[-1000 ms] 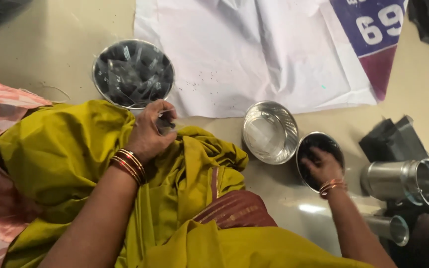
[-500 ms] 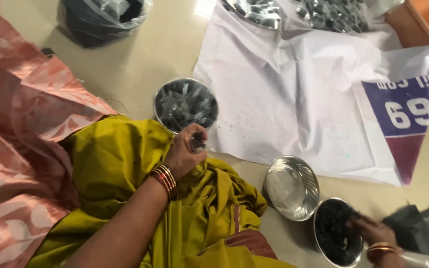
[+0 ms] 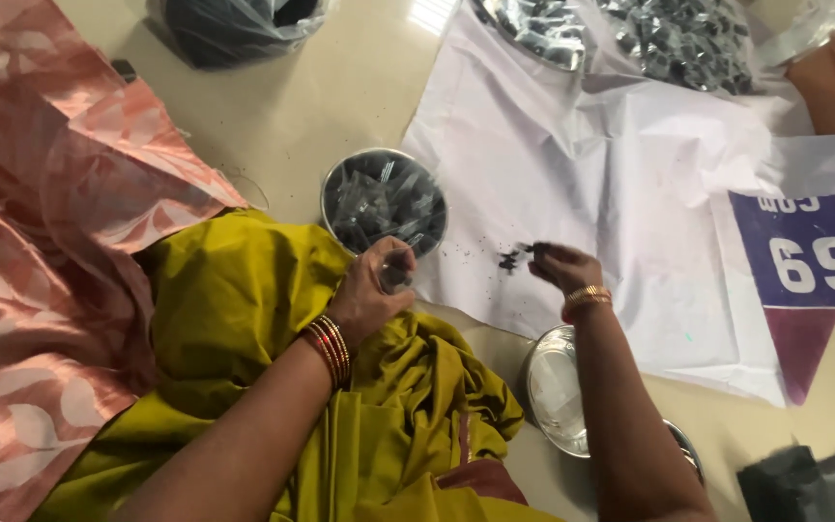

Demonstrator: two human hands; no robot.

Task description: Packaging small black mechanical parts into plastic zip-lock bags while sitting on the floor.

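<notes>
Centrally, steel bowl (image 3: 384,201) of dark packets, empty steel bowl (image 3: 555,387) nearby

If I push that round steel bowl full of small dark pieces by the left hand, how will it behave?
The steel bowl sits on a smooth, glossy floor, so it would probably slide rather than tip; it looks low and wide. Its fill of small dark pieces likely adds some weight. Heaped near the rim, a few might spill if it is shoved fast.

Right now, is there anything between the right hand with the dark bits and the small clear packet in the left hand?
Nothing visible. Between the right hand and the small clear packet in the left hand lies only bare white sheet; the steel bowl sits behind the gap.
</notes>
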